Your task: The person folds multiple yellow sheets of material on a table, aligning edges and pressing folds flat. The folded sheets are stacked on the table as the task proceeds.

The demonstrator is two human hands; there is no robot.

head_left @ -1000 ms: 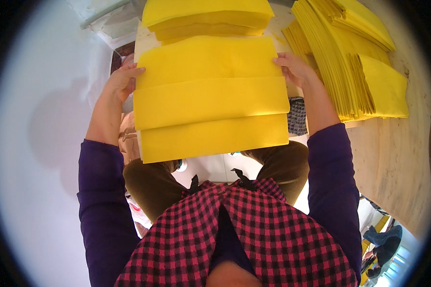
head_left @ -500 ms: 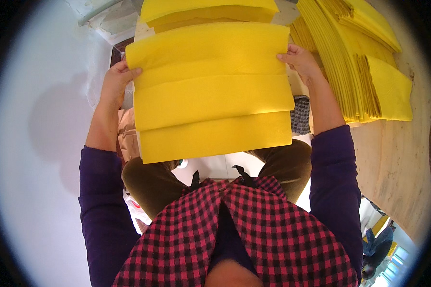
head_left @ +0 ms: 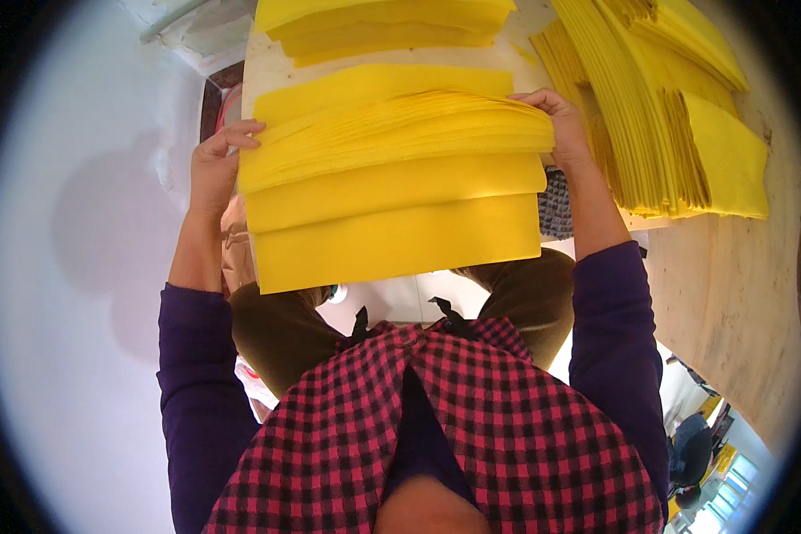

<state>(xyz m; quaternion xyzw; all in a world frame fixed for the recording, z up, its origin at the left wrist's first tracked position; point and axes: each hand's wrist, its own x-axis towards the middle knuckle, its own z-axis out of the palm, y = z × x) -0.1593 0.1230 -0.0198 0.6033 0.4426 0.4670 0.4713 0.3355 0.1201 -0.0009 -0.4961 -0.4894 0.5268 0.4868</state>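
Observation:
I hold a thick bundle of yellow sheets (head_left: 392, 191) in front of me, over my lap. My left hand (head_left: 215, 167) grips its left edge and my right hand (head_left: 562, 127) grips its right edge. The bundle is tilted so that its top edges fan out, and the lower sheets hang down in stepped layers. Behind it, a flat yellow sheet (head_left: 374, 84) lies on a pale board. My purple sleeves and red-and-black checked top fill the lower part of the view.
Another yellow stack (head_left: 387, 22) lies at the far end of the board. Several fanned rows of yellow sheets (head_left: 667, 116) cover the wooden table (head_left: 739, 294) on the right. A white wall is on the left.
The bundle has been tipped and raised, so its top edges now show as a fan. Both hands have shifted with it, still on its two sides.

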